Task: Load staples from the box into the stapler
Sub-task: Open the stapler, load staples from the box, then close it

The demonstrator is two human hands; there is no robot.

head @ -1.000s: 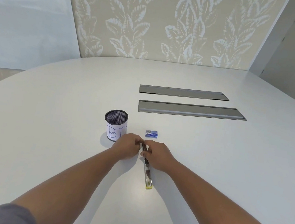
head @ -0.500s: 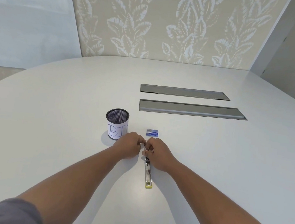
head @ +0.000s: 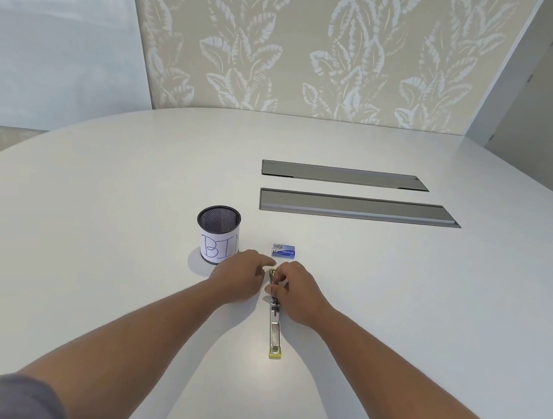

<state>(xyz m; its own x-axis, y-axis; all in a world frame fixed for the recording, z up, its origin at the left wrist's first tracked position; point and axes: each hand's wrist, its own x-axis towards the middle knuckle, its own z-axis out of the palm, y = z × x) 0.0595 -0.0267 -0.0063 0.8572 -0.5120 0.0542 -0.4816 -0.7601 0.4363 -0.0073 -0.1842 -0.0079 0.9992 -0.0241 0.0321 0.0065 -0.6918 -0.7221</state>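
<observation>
1. Stapler [head: 276,326]: lies opened flat on the table [head: 94,223]; your right hand [head: 296,292] pinches its far end.
2. Left hand [head: 238,279]: has eased off, fingers loosely spread, holding nothing.
3. Staple box [head: 284,250]: just beyond, untouched; fetch staples next.

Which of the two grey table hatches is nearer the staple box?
The longer hatch, closer to the person, is nearer the staple box; the shorter hatch lies beyond it.

White table [head: 92,240] bearing opened stapler [head: 276,330], staple box [head: 284,250], mesh bin [head: 218,233].
</observation>
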